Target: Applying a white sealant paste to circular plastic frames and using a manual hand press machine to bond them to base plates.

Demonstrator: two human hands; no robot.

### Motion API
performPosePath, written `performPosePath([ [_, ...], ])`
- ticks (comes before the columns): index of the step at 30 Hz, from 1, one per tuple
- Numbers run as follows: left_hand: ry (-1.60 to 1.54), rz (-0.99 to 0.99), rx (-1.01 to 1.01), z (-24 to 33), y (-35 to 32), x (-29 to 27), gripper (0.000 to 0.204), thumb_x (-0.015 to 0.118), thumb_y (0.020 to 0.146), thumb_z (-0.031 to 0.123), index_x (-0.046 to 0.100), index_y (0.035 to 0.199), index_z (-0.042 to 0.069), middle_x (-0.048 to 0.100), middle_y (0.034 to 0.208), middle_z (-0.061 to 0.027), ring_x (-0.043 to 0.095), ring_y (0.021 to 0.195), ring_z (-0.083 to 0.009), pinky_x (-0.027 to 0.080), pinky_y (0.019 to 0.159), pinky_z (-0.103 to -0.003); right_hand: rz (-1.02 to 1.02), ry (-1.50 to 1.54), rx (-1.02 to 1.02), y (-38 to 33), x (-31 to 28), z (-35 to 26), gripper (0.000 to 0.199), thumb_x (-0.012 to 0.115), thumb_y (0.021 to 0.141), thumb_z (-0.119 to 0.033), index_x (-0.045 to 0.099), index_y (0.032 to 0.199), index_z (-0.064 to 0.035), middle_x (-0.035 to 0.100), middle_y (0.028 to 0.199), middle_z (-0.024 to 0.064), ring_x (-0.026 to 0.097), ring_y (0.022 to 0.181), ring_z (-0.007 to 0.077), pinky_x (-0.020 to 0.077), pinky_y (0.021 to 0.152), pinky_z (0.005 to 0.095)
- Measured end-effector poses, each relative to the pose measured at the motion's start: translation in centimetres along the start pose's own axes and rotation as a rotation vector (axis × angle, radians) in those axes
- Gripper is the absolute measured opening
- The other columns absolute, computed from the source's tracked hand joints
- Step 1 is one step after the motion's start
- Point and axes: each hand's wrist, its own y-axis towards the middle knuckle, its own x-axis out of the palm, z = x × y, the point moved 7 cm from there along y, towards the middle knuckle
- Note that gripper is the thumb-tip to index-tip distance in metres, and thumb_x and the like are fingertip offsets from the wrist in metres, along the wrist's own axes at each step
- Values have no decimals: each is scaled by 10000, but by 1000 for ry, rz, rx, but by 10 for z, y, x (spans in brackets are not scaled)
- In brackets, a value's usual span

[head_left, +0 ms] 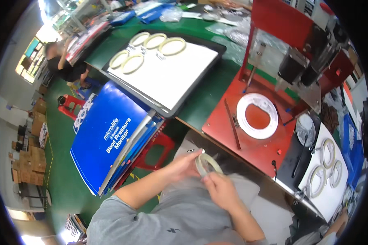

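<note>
In front of my body I hold a pale cream plastic ring (209, 164) up at a tilt. My left hand (185, 166) is closed at the ring's left edge, with a small whitish spot at its fingertips that I cannot make out. The thumb and fingers of my right hand (221, 188) pinch its lower right side. Slight motion blur softens both hands. Ahead and to the right, a white ring-shaped plate (243, 118) lies on the red base (221, 126) of a bench machine.
Several similar rings (172, 46) lie on a white-topped black tray (163, 81) ahead. Blue printed panels (106, 122) are stacked at left above a red stool (157, 151). More rings (316, 181) rest on a white board at right. One person (63, 63) sits far left; another's hand (340, 222) shows lower right.
</note>
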Motion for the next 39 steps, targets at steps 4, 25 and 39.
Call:
performPosePath([
  [4,951,239,596,42,-14,0,269,758,1013,280,711,983,18,694,829,-70,632,714,-138,510,645,-300,41,236,72,-5,-36,-10,272,604,1059,-190,714,885,-12,652,706,116,621,615,225,492,623,343],
  [25,616,-478,897,57,-39,97,346,680,996,-24,646,1334,-91,736,1252,-190,716,1150,-241,551,1016,-353,443,973,-88,-39,-140,-4,474,448,1118,-271,611,784,23,385,534,-52,253,452,31,226,459,238],
  [39,541,-387,807,51,-17,99,330,658,972,-104,624,1301,-99,746,1196,-190,716,1097,-213,560,981,-324,1052,-901,352,-68,-237,48,266,698,962,-114,640,1180,27,655,1072,218,667,1009,369,545,855,465],
])
